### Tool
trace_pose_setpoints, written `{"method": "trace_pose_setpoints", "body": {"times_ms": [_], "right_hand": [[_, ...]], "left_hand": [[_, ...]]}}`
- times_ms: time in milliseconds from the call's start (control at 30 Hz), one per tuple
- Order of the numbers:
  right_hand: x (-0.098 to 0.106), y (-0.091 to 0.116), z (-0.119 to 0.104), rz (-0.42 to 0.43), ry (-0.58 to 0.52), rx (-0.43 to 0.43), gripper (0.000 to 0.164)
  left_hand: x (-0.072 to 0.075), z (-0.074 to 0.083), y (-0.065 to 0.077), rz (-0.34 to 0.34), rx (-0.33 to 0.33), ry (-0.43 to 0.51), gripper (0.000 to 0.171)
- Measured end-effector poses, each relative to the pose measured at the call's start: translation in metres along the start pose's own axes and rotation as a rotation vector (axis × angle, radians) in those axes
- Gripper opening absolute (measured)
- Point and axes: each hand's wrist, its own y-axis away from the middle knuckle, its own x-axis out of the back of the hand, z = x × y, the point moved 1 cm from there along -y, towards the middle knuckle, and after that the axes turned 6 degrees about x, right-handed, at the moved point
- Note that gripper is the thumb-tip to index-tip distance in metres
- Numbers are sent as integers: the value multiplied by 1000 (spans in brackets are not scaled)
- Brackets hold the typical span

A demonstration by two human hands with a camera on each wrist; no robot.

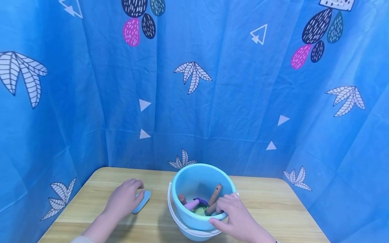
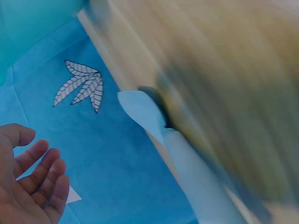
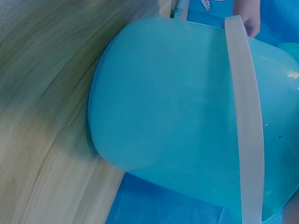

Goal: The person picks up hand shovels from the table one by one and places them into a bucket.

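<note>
A light-blue bucket (image 1: 197,216) stands on the wooden table, its white handle (image 3: 247,116) lowered along the outside. My right hand (image 1: 237,216) grips the near right rim, thumb outside and fingers over the edge. Inside lie brown handles (image 1: 215,194), a lilac handle (image 1: 191,204), a purple piece (image 1: 200,201) and a green piece (image 1: 200,211), partly covered by one another. Left of the bucket, my left hand (image 1: 125,198) hovers with loosely bent fingers beside a light-blue tool (image 1: 143,201). The left wrist view shows its leaf-shaped blade and rounded handle, apart from the fingers.
A blue patterned curtain (image 1: 188,111) hangs behind the table and along both sides. The wooden tabletop (image 1: 261,192) has rounded far corners, and its back edge runs close to the curtain.
</note>
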Motion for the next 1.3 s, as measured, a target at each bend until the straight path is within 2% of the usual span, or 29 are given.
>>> {"method": "trace_pose_setpoints", "body": {"times_ms": [133, 367, 633, 1033, 1300], "right_hand": [[0, 0, 0, 4, -2, 16, 28], [-1, 0, 1, -6, 4, -11, 28], [-1, 1, 2, 0, -4, 8, 28], [-1, 1, 2, -2, -4, 3, 26], [0, 1, 1, 9, -5, 15, 27]], "left_hand": [[-1, -12, 6, -24, 16, -14, 12], [-5, -28, 12, -42, 34, -31, 17], [-9, -41, 18, -148, 96, -52, 25], [-10, -54, 27, -242, 152, -41, 30], [-12, -66, 28, -358, 213, -56, 45]]}}
